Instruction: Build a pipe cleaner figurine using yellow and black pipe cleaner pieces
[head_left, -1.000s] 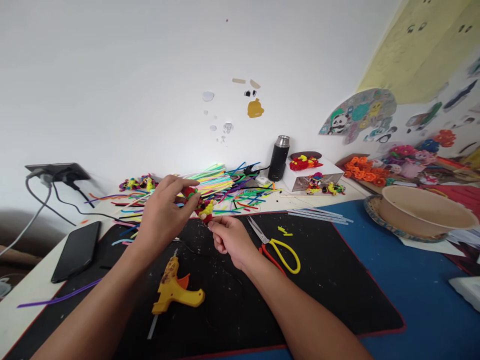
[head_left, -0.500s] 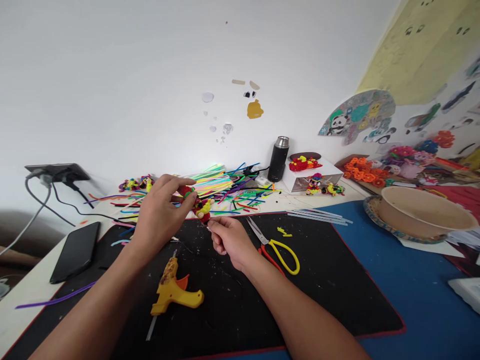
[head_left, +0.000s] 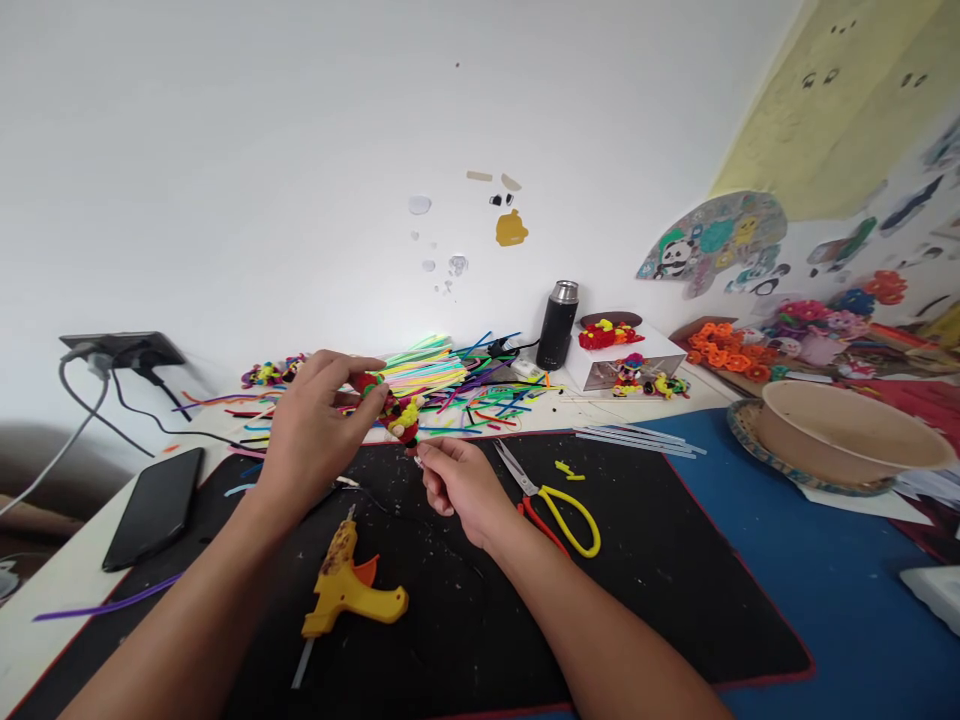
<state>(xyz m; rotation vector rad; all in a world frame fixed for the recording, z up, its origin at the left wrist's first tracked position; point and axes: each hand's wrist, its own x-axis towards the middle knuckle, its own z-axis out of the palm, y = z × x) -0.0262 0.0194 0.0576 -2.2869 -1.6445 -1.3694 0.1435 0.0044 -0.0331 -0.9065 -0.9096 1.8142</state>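
Note:
My left hand (head_left: 319, 420) is closed on the upper part of a small fuzzy figure (head_left: 403, 415) in red, yellow, green and black. The figure tilts down to the right, above the far edge of the black mat (head_left: 645, 590). At its lower end, the fingertips of my right hand (head_left: 454, 480) are pinched together against it; whatever lies between them is too small to make out. A yellow glue gun (head_left: 352, 590) rests on the mat below the hands. Scissors (head_left: 551, 500) with red and yellow handles lie open to the right, near short yellow pieces (head_left: 570, 471).
Colourful pipe cleaners (head_left: 427, 372) are piled along the wall. Behind stand a black flask (head_left: 557, 328) and a white box (head_left: 641, 352) with figures. A phone (head_left: 156, 508) lies left; a large bowl (head_left: 847, 430) and clear glue sticks (head_left: 637, 440) are at right.
My left hand has shifted slightly left, and the figure has turned a little, showing more of its lower end. My right hand has barely moved. The camera view has shifted slightly.

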